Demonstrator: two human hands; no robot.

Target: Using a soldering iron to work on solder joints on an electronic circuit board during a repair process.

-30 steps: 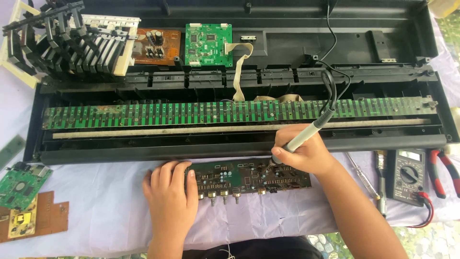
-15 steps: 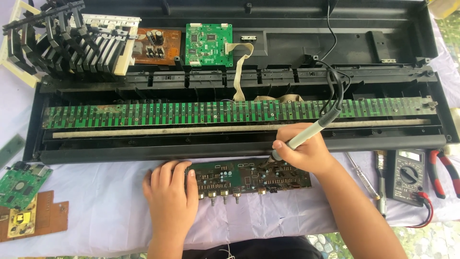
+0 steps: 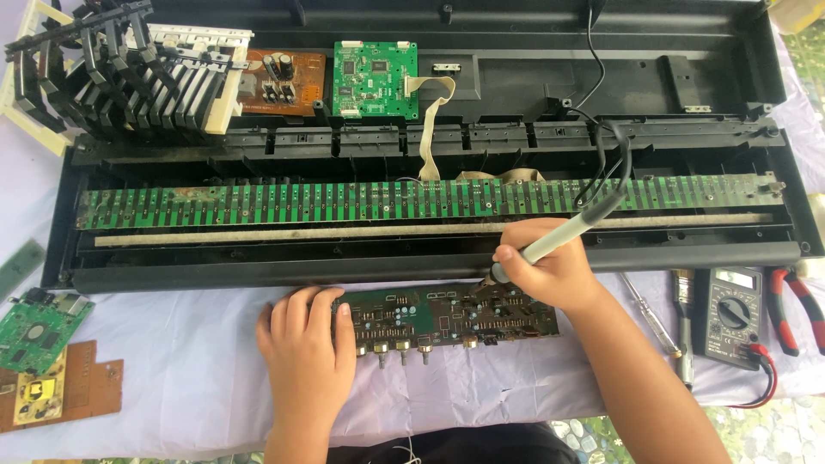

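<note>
The right hand (image 3: pixel 550 275) is closed around a soldering iron (image 3: pixel 559 245), held like a pen, its tip down at the upper edge of the long dark circuit board (image 3: pixel 447 316) that lies on the white cloth (image 3: pixel 189 378) in front of the opened keyboard case (image 3: pixel 430 258). The left hand (image 3: pixel 305 352) lies flat with fingers spread, pressing down the left end of that board and grasping nothing. The iron's black cord (image 3: pixel 601 146) runs up over the case and out of view at the top.

Judged from the layout, disassembly is complete: the keys (image 3: pixel 129 73) are lifted out and stacked at the upper left, and the long green contact strip (image 3: pixel 412 199) lies bare. Work on the dark board appears to be in progress; which joints are finished cannot be told. Reassembly is not yet begun.

The case acts as the one container. Inside it sit the contact strip, a green square board (image 3: pixel 375 79), a brown board (image 3: pixel 279 82) and a pale ribbon cable (image 3: pixel 430 120). Outside it, at left, lie a small green board (image 3: pixel 34 331) and a brown board piece (image 3: pixel 60 395); at right, a screwdriver (image 3: pixel 649 314), a multimeter (image 3: pixel 730 318) and red-handled pliers (image 3: pixel 795 309).
</note>
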